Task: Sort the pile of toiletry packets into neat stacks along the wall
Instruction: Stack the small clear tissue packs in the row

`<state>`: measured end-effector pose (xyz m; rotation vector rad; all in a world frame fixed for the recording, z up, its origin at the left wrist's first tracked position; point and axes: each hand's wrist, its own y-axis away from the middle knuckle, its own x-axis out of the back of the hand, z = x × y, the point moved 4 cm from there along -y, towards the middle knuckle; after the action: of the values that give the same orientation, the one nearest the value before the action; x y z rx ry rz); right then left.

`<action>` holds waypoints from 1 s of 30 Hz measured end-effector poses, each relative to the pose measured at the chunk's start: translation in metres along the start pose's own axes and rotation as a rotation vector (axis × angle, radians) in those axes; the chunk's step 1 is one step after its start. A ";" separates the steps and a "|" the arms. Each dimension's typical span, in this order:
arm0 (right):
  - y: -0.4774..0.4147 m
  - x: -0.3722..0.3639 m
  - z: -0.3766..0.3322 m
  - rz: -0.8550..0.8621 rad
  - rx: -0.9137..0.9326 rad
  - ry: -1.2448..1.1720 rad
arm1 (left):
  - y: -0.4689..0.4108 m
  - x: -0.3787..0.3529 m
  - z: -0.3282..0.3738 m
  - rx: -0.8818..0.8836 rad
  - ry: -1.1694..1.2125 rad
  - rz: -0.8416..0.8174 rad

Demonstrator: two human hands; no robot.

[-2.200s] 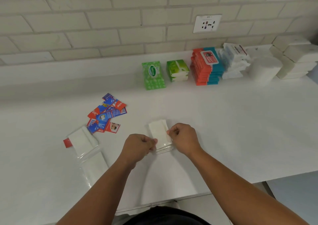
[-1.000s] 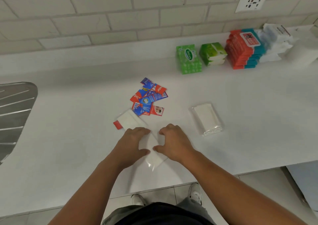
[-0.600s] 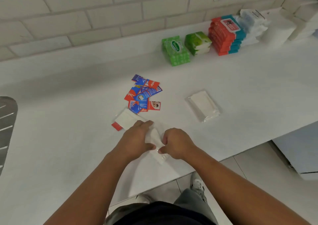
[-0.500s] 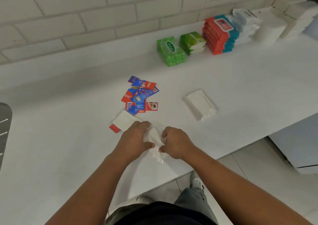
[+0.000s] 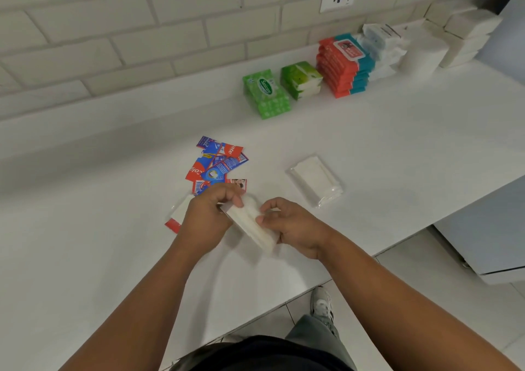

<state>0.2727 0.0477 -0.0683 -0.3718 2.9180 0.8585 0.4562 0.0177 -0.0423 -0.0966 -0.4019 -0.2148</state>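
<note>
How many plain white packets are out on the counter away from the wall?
3: one packet held by left hand and right hand; a second packet lying to their right, maybe stacked; a third packet partly under the left hand, beside the toothpaste sachets.

Covered, blurred and unreadable parts

The left hand (image 5: 204, 217) hides most of a flat packet (image 5: 179, 211) and the near edge of the sachet pile (image 5: 216, 164). The white packet (image 5: 250, 225) pinched between it and the right hand (image 5: 292, 225) is blurred, its wrapper unreadable. The far-right white stacks (image 5: 466, 35) wash out; their packets cannot be counted.
</note>
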 end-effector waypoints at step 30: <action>-0.031 0.198 -0.057 0.452 0.286 0.640 | -0.078 -0.153 0.027 0.561 0.158 0.368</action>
<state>0.0887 -0.0502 -0.0643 0.0653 3.7430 0.3726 0.2912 -0.0259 -0.0746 0.3943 -0.2688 0.2554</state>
